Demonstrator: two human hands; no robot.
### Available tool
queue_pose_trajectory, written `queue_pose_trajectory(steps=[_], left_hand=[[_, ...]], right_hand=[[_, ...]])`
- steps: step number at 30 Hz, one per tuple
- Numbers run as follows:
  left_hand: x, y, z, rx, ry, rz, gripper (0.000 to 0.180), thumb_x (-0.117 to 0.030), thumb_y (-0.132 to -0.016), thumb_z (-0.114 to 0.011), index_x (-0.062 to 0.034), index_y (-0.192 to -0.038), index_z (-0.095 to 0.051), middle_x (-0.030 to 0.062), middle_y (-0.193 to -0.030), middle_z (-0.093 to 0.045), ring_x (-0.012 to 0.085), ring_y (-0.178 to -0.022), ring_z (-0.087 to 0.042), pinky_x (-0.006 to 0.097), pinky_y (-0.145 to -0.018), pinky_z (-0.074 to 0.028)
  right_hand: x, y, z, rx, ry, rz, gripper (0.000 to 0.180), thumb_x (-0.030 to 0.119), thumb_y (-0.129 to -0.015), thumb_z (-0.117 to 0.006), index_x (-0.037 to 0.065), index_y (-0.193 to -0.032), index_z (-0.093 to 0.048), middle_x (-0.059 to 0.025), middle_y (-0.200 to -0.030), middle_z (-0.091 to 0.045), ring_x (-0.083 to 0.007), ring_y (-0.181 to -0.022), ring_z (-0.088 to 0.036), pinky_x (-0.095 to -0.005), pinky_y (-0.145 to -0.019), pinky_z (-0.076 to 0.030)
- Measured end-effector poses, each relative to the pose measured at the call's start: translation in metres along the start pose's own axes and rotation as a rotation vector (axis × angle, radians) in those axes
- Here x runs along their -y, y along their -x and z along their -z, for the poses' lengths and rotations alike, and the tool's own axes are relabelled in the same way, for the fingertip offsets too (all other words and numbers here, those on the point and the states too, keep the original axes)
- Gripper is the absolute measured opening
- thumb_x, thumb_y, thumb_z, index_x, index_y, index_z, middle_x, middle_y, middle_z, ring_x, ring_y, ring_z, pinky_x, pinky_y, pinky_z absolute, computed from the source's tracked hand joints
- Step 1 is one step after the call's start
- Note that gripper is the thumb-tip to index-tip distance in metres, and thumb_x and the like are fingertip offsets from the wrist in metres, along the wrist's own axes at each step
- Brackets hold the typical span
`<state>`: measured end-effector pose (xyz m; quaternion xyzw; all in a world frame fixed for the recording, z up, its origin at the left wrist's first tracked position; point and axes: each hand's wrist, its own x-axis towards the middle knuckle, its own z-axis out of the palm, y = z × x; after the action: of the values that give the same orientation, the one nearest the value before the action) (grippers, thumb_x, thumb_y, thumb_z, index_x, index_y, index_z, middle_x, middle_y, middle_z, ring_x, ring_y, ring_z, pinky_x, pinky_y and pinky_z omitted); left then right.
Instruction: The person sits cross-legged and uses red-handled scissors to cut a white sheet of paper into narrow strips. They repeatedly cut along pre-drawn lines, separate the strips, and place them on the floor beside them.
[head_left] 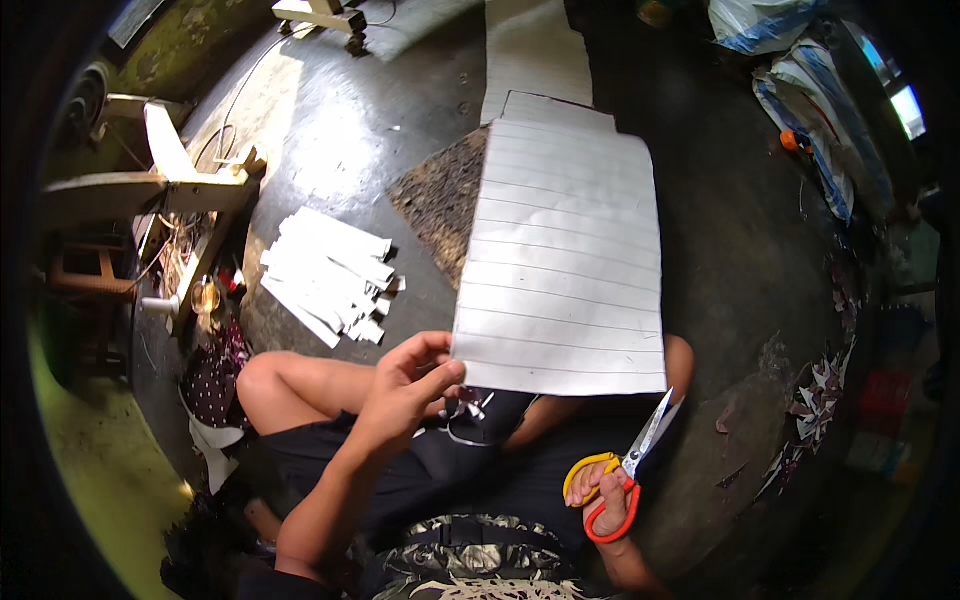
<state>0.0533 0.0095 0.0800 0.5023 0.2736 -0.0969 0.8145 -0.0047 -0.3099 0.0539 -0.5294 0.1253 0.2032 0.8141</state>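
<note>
Left hand (412, 378) pinching lined sheet (565, 260) (part-hiding brown patch (438, 200)); right hand (605, 497) gripping scissors (633, 462); strips (325, 270) nearby.

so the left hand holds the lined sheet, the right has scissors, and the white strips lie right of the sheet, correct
Wrong side: the head view shows the white strips left of the lined sheet. The left hand does hold it; the right hand, scissors.
</note>
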Motion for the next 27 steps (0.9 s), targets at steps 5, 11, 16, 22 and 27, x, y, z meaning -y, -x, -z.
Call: queue_pose_trajectory(steps=[5,11,16,22,27], left_hand=[[0.043,-0.003,0.017,0.112,0.045,0.030,0.030,-0.010,-0.104,-0.072,0.0039,-0.128,-0.062,0.0061,-0.100,-0.072,0.0139,-0.086,-0.074,0.025,-0.074,-0.061],[0.053,0.004,0.027,0.078,0.048,0.019,0.033,-0.007,-0.106,-0.068,0.0075,-0.135,-0.061,0.0089,-0.102,-0.074,0.0150,-0.083,-0.073,0.025,-0.071,-0.060],[0.044,0.007,0.033,0.084,-0.115,-0.043,0.033,-0.010,-0.108,-0.066,0.0059,-0.137,-0.060,0.0080,-0.102,-0.073,0.0114,-0.087,-0.068,0.027,-0.077,-0.058],[0.043,0.005,0.041,0.065,-0.259,-0.127,0.036,-0.010,-0.108,-0.065,0.0012,-0.140,-0.053,0.0043,-0.096,-0.068,0.0091,-0.081,-0.064,0.025,-0.073,-0.054],[0.047,0.002,0.047,0.078,-0.224,-0.137,0.041,-0.009,-0.108,-0.064,0.0001,-0.144,-0.047,0.0032,-0.092,-0.066,0.0090,-0.082,-0.063,0.025,-0.072,-0.053]], right_hand=[[0.022,0.024,-0.023,0.185,0.626,-0.285,0.032,0.032,-0.107,-0.066,0.004,-0.093,-0.061,-0.0004,-0.071,-0.058,-0.0096,-0.065,-0.057,-0.0278,-0.061,-0.047],[-0.007,0.009,-0.054,0.363,0.398,-0.675,0.050,0.052,-0.113,-0.049,0.006,-0.095,-0.055,-0.0026,-0.079,-0.054,-0.0110,-0.070,-0.054,-0.0271,-0.066,-0.049],[-0.034,0.000,-0.089,0.297,0.420,-0.586,0.055,0.058,-0.110,-0.052,0.006,-0.096,-0.055,-0.0026,-0.078,-0.054,-0.0117,-0.068,-0.054,-0.0280,-0.066,-0.050],[-0.058,-0.018,-0.122,0.262,0.515,-0.451,0.062,0.067,-0.105,-0.056,0.006,-0.092,-0.056,0.0003,-0.076,-0.052,-0.0086,-0.065,-0.053,-0.0251,-0.061,-0.048],[-0.071,-0.030,-0.131,0.257,0.561,-0.350,0.062,0.067,-0.106,-0.055,0.008,-0.087,-0.053,0.0011,-0.072,-0.050,-0.0081,-0.060,-0.052,-0.0258,-0.056,-0.047]])
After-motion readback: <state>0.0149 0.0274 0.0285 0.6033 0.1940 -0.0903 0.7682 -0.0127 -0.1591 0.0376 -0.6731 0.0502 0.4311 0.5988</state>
